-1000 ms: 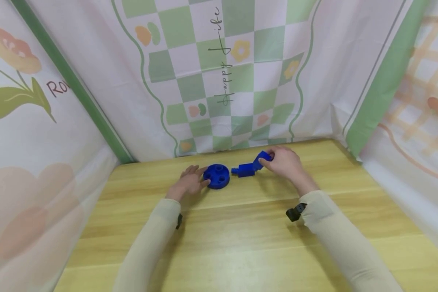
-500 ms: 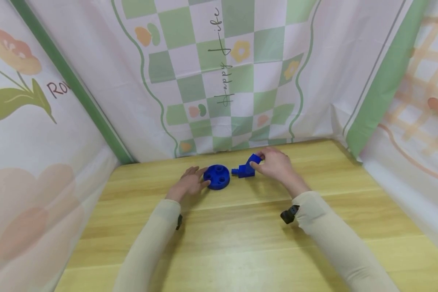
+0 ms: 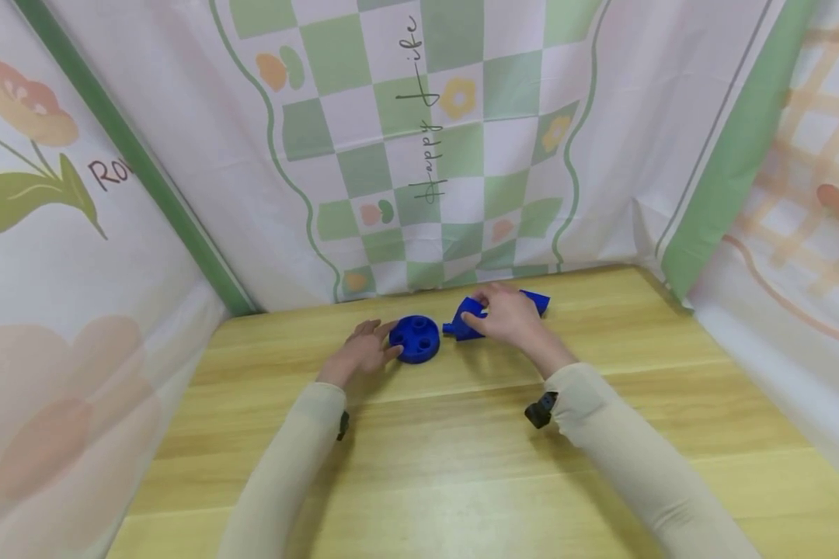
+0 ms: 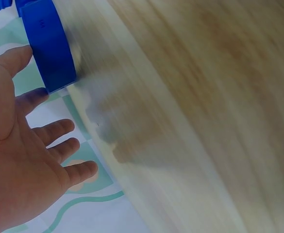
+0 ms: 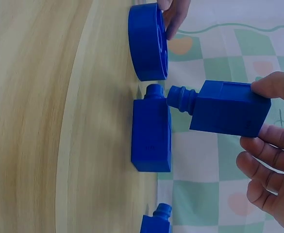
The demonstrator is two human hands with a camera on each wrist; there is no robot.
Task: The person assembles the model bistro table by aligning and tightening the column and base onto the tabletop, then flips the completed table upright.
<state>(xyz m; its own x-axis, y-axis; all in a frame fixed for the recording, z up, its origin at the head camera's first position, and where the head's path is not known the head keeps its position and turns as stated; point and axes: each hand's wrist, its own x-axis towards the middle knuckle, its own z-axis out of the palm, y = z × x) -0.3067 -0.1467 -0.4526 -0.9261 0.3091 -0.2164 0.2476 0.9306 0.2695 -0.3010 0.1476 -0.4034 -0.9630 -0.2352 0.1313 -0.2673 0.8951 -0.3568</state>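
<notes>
In the head view a round blue disc [image 3: 412, 349] with several holes lies near the table's back. My left hand [image 3: 359, 349] is at its left rim. Its thumb and index finger touch the disc, and the other fingers spread straight, as the left wrist view shows. My right hand [image 3: 509, 314] pinches a blue block with a ridged neck [image 5: 229, 109] between thumb and fingers, tilted, its neck pointing left. Beneath that neck, a similar blue block [image 5: 151, 136] lies on the table, its neck towards the disc. A third blue necked block [image 3: 535, 301] lies right of the hand, partly hidden.
The wooden table [image 3: 419, 466] ends at the back against a checked green and white curtain [image 3: 454, 178]. Patterned curtains also hang at the left [image 3: 98, 326] and right [image 3: 762, 295]. A small dark device [image 3: 541, 411] sits on the right wrist.
My right hand has moved left with the block, so its neck end is nearer the disc. The third block has come into view behind the hand. My left hand has stayed put.
</notes>
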